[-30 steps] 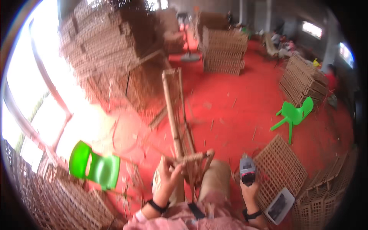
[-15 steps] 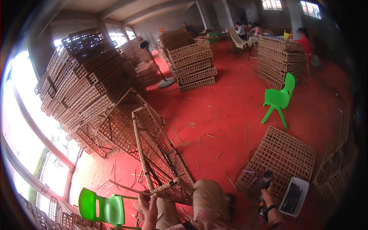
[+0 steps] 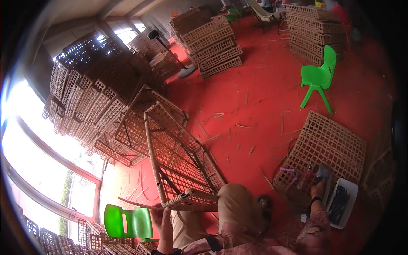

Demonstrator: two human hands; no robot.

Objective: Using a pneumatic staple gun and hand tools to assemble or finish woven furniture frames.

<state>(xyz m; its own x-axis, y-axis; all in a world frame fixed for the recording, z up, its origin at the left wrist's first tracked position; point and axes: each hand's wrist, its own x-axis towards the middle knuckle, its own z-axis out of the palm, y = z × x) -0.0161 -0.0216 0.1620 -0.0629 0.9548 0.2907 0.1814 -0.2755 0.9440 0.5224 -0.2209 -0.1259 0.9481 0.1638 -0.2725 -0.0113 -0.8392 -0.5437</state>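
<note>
— Left hand [image 3: 162, 221]?
— Low in the view, closed around the near end of the bamboo lattice frame [image 3: 176, 159], fingers wrapped at the bound corner just above the knee [image 3: 236, 204].
— And the frame itself?
— Tilted, near end propped by that hand at the lap, far end leaning away toward the tall stacks of woven crates [image 3: 91, 91] on the left. A thick bamboo pole down its left edge, open square mesh across the rest.
— Right hand [image 3: 318, 187]?
— Out to the right, well apart from the frame, down on the near edge of a flat lattice panel [image 3: 329, 146] lying on the red floor [image 3: 255, 97]. Closed over a small dark tool [image 3: 321, 172]; kind of tool too small to tell.
— Anything beside that hand?
— A white tray [image 3: 342, 202] of dark pieces just to its right, touching or nearly touching the panel's corner. Some purple-handled bits [image 3: 291, 176] on the panel just left of the hand.
— Further around?
— A green plastic chair [image 3: 127, 222] at lower left, just beside the left hand. A second green chair [image 3: 318, 76] standing upright at upper right, well apart. More crate stacks [image 3: 212, 42] at the far end, a pedestal fan [image 3: 170, 53] next to them, bamboo slivers [image 3: 238, 125] scattered over the floor.
</note>
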